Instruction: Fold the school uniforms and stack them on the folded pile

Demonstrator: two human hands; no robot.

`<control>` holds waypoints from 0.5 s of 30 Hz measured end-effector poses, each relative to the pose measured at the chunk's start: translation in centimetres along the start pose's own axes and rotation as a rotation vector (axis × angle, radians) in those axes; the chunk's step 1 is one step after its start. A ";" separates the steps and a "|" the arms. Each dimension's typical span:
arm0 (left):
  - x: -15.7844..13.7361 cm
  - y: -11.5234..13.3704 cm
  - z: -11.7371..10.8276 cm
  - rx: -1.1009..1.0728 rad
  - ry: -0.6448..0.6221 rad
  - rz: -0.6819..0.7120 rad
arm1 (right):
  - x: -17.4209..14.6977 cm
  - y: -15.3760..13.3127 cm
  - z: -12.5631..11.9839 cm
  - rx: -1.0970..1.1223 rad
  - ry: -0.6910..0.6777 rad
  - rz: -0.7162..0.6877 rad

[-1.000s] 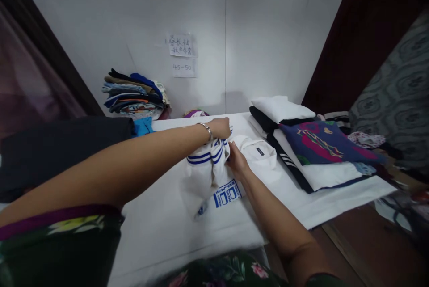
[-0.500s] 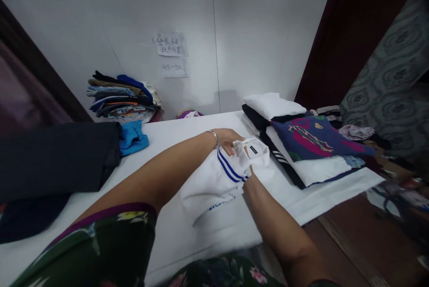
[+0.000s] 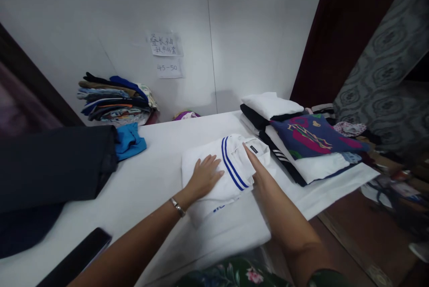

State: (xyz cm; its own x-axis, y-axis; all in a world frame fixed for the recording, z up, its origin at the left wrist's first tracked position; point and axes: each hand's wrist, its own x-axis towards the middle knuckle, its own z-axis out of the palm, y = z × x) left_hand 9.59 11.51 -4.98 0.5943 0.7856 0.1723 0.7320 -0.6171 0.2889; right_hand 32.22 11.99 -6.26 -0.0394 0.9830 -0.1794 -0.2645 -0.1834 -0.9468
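Note:
A white garment (image 3: pixel 239 159) with two blue stripes and a small dark label at its collar lies folded on the white-covered table (image 3: pixel 161 144). My left hand (image 3: pixel 205 177) rests flat on its left part, fingers spread, just beside the stripes. At the collar end, my right hand (image 3: pixel 256 166) is tucked edge-on into the fold. One straight finger shows near the label; the fabric hides the others. Blue lettering peeks out at the garment's near edge, and more white cloth (image 3: pixel 234 229) lies underneath.
Folded clothes (image 3: pixel 311 135) are piled on the right. Dark cloth (image 3: pixel 53 162) and a blue cloth (image 3: pixel 130 141) lie left. A black flat object (image 3: pixel 78 255) sits at the near left. Another clothes stack (image 3: pixel 117 99) stands by the wall, below paper notes (image 3: pixel 166 45).
My left hand has left the collar area and moved left and nearer, flattening onto the garment. The striped part now lies spread flat instead of bunched. My right hand stays by the collar.

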 end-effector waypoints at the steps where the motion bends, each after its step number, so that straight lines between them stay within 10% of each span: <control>1: 0.0 0.7 0.4 0.039 0.001 0.020 | -0.2 -0.5 -0.2 0.061 -0.050 0.022; 9: 2.4 4.6 1.9 -0.007 -0.042 0.084 | -1.2 -2.6 -0.6 -0.085 -0.145 0.046; 15: 3.1 2.6 -0.2 -0.306 0.020 -0.015 | -0.8 -2.0 -1.7 -0.169 -0.058 0.001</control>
State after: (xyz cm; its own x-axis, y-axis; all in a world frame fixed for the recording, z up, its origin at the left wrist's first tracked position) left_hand 13.27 12.40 -3.54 0.5750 0.7973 0.1838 0.6043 -0.5653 0.5614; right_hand 34.39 11.53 -4.71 -0.0966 0.9808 -0.1692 -0.0992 -0.1787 -0.9789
